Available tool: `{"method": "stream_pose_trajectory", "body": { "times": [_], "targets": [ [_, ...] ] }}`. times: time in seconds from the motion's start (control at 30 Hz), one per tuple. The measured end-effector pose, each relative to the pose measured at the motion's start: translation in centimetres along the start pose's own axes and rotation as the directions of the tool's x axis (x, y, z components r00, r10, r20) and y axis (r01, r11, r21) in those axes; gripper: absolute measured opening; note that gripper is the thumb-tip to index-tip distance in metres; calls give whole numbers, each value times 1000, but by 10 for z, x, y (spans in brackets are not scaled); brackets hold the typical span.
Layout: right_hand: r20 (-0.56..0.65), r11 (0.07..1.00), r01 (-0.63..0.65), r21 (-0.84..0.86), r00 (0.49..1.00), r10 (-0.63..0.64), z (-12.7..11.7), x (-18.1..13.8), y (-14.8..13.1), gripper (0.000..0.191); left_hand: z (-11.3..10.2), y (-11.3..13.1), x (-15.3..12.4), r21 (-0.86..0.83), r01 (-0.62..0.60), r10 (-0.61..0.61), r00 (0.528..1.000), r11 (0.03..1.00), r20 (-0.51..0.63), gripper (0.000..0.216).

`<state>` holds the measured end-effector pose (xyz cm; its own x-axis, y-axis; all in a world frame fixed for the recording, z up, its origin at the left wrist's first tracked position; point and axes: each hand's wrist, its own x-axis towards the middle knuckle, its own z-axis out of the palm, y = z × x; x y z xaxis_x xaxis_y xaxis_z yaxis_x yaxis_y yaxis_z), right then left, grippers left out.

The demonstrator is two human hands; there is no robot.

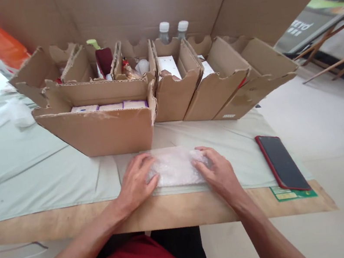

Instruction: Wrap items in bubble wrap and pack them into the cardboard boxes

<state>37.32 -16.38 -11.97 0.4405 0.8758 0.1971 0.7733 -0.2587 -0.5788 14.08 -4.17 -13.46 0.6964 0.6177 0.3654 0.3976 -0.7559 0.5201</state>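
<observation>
A sheet of clear bubble wrap (178,167) lies on the light green cloth near the table's front edge. My left hand (139,178) grips its left end, fingers curled over the plastic. At the right end my right hand (216,170) holds it in the same way, thumb pressed toward the fingers. The plastic is bunched under both hands and flatter between them. Whether anything is wrapped inside cannot be made out.
Just beyond my hands stands a cardboard box (109,130) with small cartons inside. Several upright cardboard bins (173,98) line the back, before a tall cardboard panel (138,7). A red-cased phone (283,163) lies at right, partly over a green card (293,192).
</observation>
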Motion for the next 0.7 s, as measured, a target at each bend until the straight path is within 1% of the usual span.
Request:
{"method": "stream_pose_trajectory", "body": {
  "times": [0.07, 0.1, 0.17, 0.2, 0.23, 0.27, 0.33, 0.37, 0.4, 0.43, 0.47, 0.5, 0.53, 0.57, 0.6, 0.63, 0.67, 0.7],
  "targets": [
    [-55, 991, 28, 130, 998, -21, -13, -14, -13, 13, -5, 3, -7, -98, 110, -121, 986, 989, -119, 48],
    [-90, 981, 64, 181, 995, -48, -19, -21, -20, 10, -8, 5, -10, -156, 176, -199, 969, 972, -145, 55],
    [-157, 954, 156, 255, 980, -119, -29, -36, -32, 5, -15, 7, -15, -303, 301, -351, 928, 904, -124, 68],
    [-190, 937, 204, 282, 970, -154, -33, -42, -37, 7, -19, 9, -17, -393, 351, -410, 909, 850, -76, 73],
    [-215, 921, 245, 303, 959, -184, -35, -48, -40, 11, -23, 11, -18, -482, 390, -447, 894, 784, -3, 74],
    [-229, 909, 273, 315, 951, -206, -38, -52, -41, 14, -27, 13, -20, -560, 423, -458, 885, 712, 86, 70],
    [-243, 914, 282, 291, 946, -214, -42, -58, -40, 14, -36, 19, -22, -664, 471, -412, 874, 581, 259, 49],
    [-250, 932, 265, 247, 947, -203, -45, -58, -39, 13, -43, 22, -22, -689, 481, -379, 872, 542, 311, 36],
    [-250, 953, 239, 186, 950, -189, -48, -58, -38, 13, -50, 25, -23, -702, 474, -353, 877, 532, 325, 25],
    [-250, 971, 207, 119, 953, -172, -52, -56, -38, 15, -59, 27, -23, -703, 441, -336, 894, 557, 296, 18],
    [-252, 982, 181, 59, 954, -161, -57, -53, -39, 20, -69, 29, -23, -692, 379, -313, 922, 614, 227, 16],
    [-245, 985, 173, 14, 955, -164, -62, -48, -43, 23, -81, 31, -22, -662, 287, -269, 954, 692, 132, 16],
    [-238, 983, 183, -7, 955, -179, -67, -42, -50, 25, -95, 31, -19, -606, 172, -199, 980, 777, 23, 14],
    [-242, 979, 202, -7, 950, -197, -72, -33, -59, 26, -109, 31, -14, -521, 49, -112, 990, 852, -90, 14],
    [-264, 975, 222, 3, 941, -214, -76, -23, -72, 26, -124, 29, -8, -412, -64, -22, 980, 909, -200, 15],
    [-306, 968, 250, 14, 923, -234, -79, -10, -87, 24, -139, 26, 1, -288, -153, 61, 950, 945, -306, 17],
    [-360, 958, 286, 20, 896, -260, -81, 6, -103, 22, -153, 22, 12, -161, -204, 124, 905, 966, -406, 18],
    [-421, 944, 330, 18, 858, -292, -81, 23, -119, 20, -166, 16, 24, -42, -225, 175, 849, 973, -498, 18]
  ]
}}
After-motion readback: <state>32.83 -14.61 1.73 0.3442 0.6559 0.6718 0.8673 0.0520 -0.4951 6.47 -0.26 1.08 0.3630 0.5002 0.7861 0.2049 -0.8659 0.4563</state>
